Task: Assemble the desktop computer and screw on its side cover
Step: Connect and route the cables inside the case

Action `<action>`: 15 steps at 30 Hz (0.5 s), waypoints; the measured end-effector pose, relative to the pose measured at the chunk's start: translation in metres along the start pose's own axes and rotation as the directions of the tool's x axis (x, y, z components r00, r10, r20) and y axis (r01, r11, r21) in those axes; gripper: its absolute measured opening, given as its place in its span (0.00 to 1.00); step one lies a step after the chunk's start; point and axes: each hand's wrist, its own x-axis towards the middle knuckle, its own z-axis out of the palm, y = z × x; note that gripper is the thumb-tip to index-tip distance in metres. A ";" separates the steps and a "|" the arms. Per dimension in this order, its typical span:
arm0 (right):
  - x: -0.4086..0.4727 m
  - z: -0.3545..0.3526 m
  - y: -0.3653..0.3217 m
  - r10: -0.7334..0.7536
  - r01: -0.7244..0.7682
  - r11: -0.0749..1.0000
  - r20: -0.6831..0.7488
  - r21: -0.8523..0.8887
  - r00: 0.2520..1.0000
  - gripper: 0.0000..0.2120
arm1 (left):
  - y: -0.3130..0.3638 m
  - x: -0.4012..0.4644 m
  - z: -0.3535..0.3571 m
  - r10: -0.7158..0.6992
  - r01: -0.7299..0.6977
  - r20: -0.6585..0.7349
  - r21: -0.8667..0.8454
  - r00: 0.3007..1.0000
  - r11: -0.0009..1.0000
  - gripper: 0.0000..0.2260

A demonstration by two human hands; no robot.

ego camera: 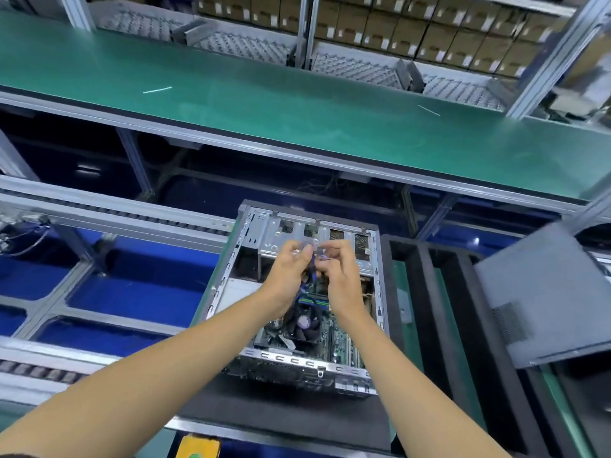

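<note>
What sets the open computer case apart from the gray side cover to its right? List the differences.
1. The computer case is an open metal box showing a fan and circuit board; the side cover is a flat gray panel.
2. The case lies flat on a dark mat; the cover sits tilted, off to the right.
3. The left hand and right hand work above the case, pinching cables; nothing touches the cover.
Both have vent holes.

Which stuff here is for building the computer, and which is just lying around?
For the job:
open grey metal computer case
blue cable, pinched by left hand and right hand
dark grey side cover panel

Just lying about:
brown cardboard boxes
thin white strips on green conveyor belt
</note>
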 end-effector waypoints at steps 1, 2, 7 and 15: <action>-0.001 -0.001 0.001 -0.012 0.011 1.000 0.007 0.015 1.000 0.12 | -0.004 -0.001 0.001 -0.018 0.018 -0.006 -0.009 1.000 1.000 0.09; -0.002 -0.002 0.002 -0.014 0.014 0.999 0.011 0.036 1.000 0.11 | -0.008 -0.001 0.002 -0.029 0.029 -0.004 -0.021 1.000 0.999 0.08; -0.002 -0.006 0.010 0.195 -0.165 0.964 -0.130 0.211 0.972 0.12 | -0.022 -0.003 0.011 -0.032 0.033 0.026 -0.039 0.999 0.999 0.05; 0.000 -0.012 0.020 0.529 -0.489 0.837 -0.138 0.246 0.837 0.12 | -0.020 -0.005 0.033 -0.012 -0.017 0.202 0.141 0.979 0.990 0.09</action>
